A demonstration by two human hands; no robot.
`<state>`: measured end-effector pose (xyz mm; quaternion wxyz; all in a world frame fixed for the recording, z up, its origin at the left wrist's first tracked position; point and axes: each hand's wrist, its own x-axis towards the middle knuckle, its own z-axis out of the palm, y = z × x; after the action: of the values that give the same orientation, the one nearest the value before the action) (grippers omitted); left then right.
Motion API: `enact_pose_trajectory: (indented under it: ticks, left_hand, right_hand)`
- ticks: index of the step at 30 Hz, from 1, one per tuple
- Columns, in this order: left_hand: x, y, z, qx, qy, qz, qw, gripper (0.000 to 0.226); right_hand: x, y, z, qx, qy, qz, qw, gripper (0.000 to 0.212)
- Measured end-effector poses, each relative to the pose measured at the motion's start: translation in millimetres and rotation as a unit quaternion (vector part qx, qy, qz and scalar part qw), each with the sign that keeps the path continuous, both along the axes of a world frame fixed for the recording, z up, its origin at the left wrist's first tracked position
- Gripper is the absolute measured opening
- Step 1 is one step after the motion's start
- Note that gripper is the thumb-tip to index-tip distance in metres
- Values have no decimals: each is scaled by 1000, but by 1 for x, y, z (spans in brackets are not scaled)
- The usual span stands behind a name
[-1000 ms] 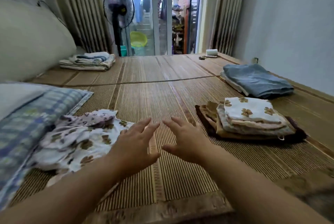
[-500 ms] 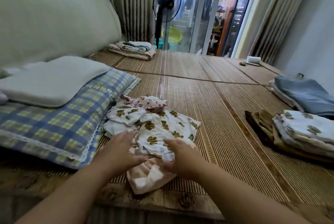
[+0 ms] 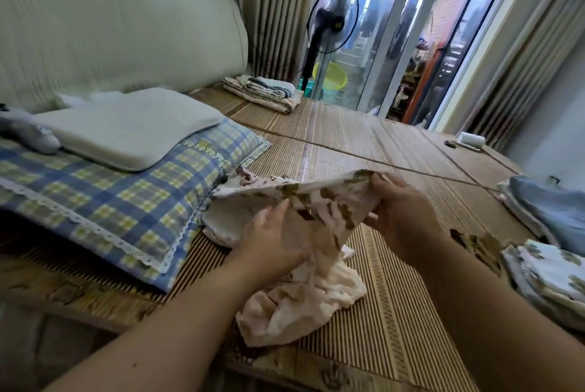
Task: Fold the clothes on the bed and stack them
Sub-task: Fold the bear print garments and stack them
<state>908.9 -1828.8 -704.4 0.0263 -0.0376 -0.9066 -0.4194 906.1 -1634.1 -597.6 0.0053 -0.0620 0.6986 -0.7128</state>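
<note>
A person's two bare forearms reach in from the bottom of the frame over a bed covered by a woven mat. In the centre, both hands hold up a pale garment printed with brown shapes. Its top edge is stretched across between them, likely to find a hem or seam before folding. The right hand has its fingers curled round the bunched upper right end. The left hand, blurred, sits lower, with its thumb on the front and its fingers tucked behind the cloth, apparently pinching it. The garment's lower half droops and pools on the mat close to the bed's near wooden edge, so it could slip off if dragged that way. More crumpled clothes lie just behind at centre left, touching a plaid pillow that fills the left side. At the right edge of the frame sits a stack of folded pieces, with a blue folded item above it. Between the hands and that stack the mat lies bare, giving room to spread the garment flat. Another folded pile rests far off by the glass doors at upper centre.
</note>
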Motion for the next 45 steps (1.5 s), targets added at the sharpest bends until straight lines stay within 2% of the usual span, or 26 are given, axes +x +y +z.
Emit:
enact_pose_trajectory:
  ticks: [2, 3, 5, 9, 11, 14, 17, 19, 20, 22, 24, 26, 28, 32, 33, 35, 37, 39, 40, 43, 45]
  left_hand:
    - [-6, 5, 9, 23, 27, 46, 998, 113]
    - [-10, 8, 13, 5, 40, 74, 996, 112]
    - [-16, 13, 18, -50, 53, 119, 990, 93]
    - [-24, 28, 21, -119, 71, 135, 981, 26]
    - [-26, 32, 21, -89, 64, 125, 986, 14]
    - [-30, 38, 21, -30, 57, 65, 996, 11]
    - [-23, 57, 17, -47, 42, -30, 998, 12]
    - [-19, 70, 7, -78, 23, -83, 993, 6]
    - [-16, 75, 3, -92, 12, -106, 990, 3]
    - [-13, 83, -3, -116, -12, -136, 984, 22]
    - [-10, 89, -6, -135, -21, -151, 979, 36]
    - [-8, 90, -9, -149, -22, -158, 976, 42]
    - [-8, 88, -13, -159, -25, -169, 972, 44]
    - [-11, 82, -15, -171, -21, -176, 969, 46]
    - [-12, 82, -15, -169, -20, -175, 970, 46]
    - [-13, 80, -16, -162, -14, -174, 971, 47]
    - [-13, 79, -16, -160, -11, -177, 971, 49]
    - [-13, 80, -16, -155, -4, -176, 972, 49]
    - [-12, 81, -15, -151, -3, -173, 973, 50]
    - [-13, 90, -12, -136, 4, -177, 975, 60]
    - [-12, 101, -8, -124, 21, -170, 977, 72]
  right_hand:
    - [4, 17, 32, -48, 11, 0, 999, 26]
    - [8, 26, 45, -71, 12, 1, 997, 27]
    - [17, 46, 67, -97, 22, 2, 995, 28]
    - [32, 91, 97, -124, 40, -61, 990, 26]
    - [38, 118, 107, -160, 37, -111, 980, 28]
    - [43, 161, 110, -171, 25, -188, 967, 32]
    - [47, 187, 90, -76, -24, -259, 963, 28]
    - [45, 190, 63, 14, -49, -265, 963, 29]
    - [44, 190, 45, 91, -59, -267, 958, 31]
    - [38, 186, 2, 286, -95, -257, 919, 36]
    - [42, 174, -39, 470, -117, -249, 839, 32]
    - [46, 159, -80, 502, -171, -209, 822, 18]
    - [44, 139, -110, 500, -183, -187, 825, 17]
    - [20, 104, -142, 625, -65, -133, 767, 50]
    - [13, 98, -146, 650, -60, -114, 749, 58]
    - [-1, 95, -152, 676, -113, -94, 722, 68]
    - [-9, 103, -151, 695, -155, -107, 693, 58]
    - [-12, 112, -143, 737, -126, -108, 655, 36]
    - [-12, 115, -136, 731, -108, -103, 666, 29]
    - [-6, 126, -106, 594, -88, -86, 795, 18]
    - [4, 133, -74, 531, -39, -82, 842, 14]
